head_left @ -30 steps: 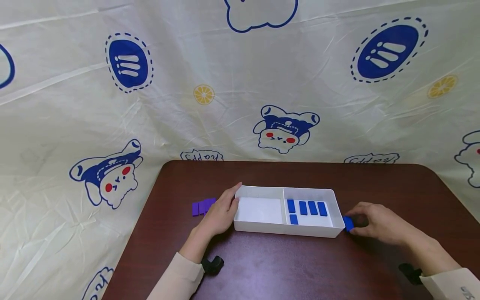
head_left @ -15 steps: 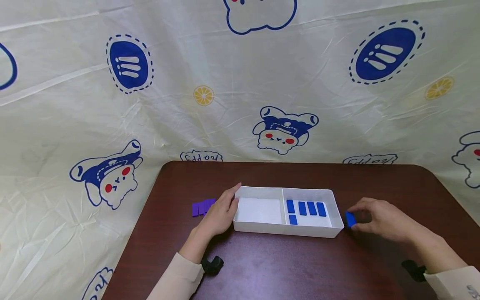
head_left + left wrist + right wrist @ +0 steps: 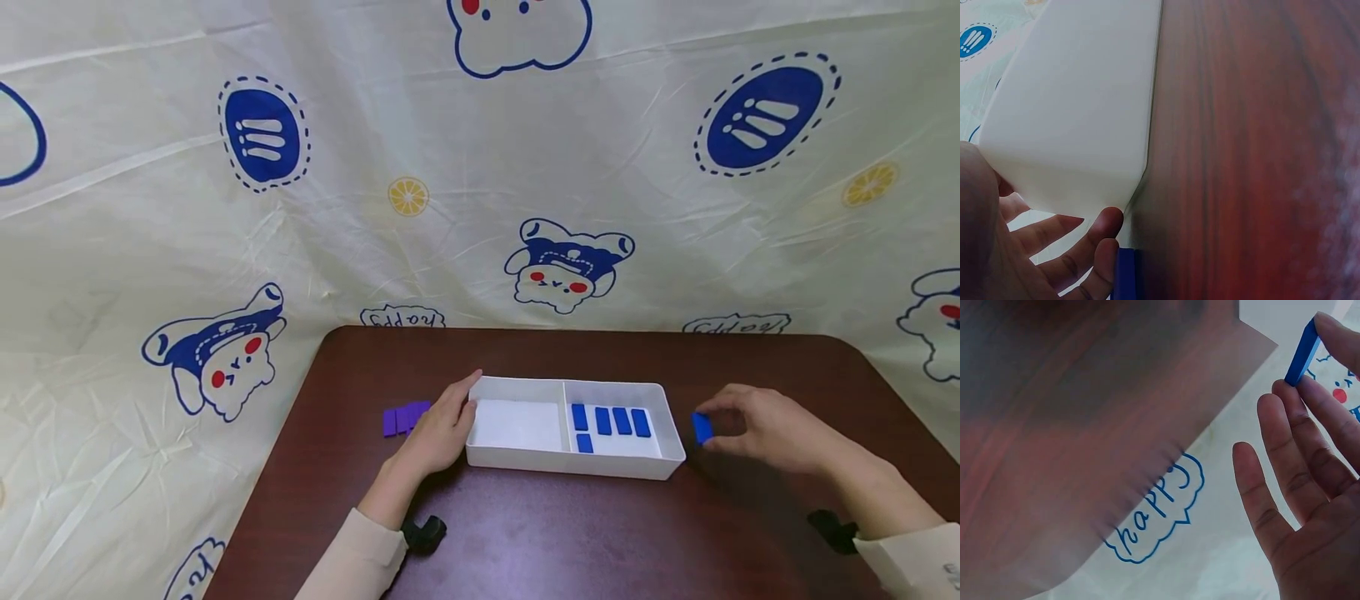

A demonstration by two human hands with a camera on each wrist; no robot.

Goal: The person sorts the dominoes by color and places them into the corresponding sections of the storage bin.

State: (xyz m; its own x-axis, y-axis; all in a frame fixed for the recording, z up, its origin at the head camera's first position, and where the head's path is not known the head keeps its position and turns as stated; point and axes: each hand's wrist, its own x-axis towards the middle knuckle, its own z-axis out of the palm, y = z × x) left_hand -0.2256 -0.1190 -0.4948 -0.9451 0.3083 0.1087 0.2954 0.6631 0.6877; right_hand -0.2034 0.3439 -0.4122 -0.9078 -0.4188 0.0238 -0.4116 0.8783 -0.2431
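Note:
A white two-compartment box [image 3: 573, 467] sits on the table. My left hand [image 3: 442, 429] rests against its left end, with relaxed fingers [image 3: 1069, 259] touching the end wall in the left wrist view. My right hand [image 3: 780, 429] is to the right of the box. It pinches a small blue tile [image 3: 702, 428] between thumb and fingertips, apart from the box wall. In the right wrist view the tile [image 3: 1303, 355] is edge-on and the other fingers are spread. Several blue tiles [image 3: 603, 421] lie in the box's right compartment. The left compartment [image 3: 517, 423] shows only its white floor.
Several purple tiles [image 3: 397, 420] lie in a row on the brown table [image 3: 555, 533], left of my left hand, which partly hides them. A pale printed sheet [image 3: 450, 108] hangs behind the table. Dark straps [image 3: 425, 535] are on both wrists.
My right hand has moved slightly away from the box's right wall with the blue tile, which has turned and come clear of the wall. My left hand and the tiles inside stay put.

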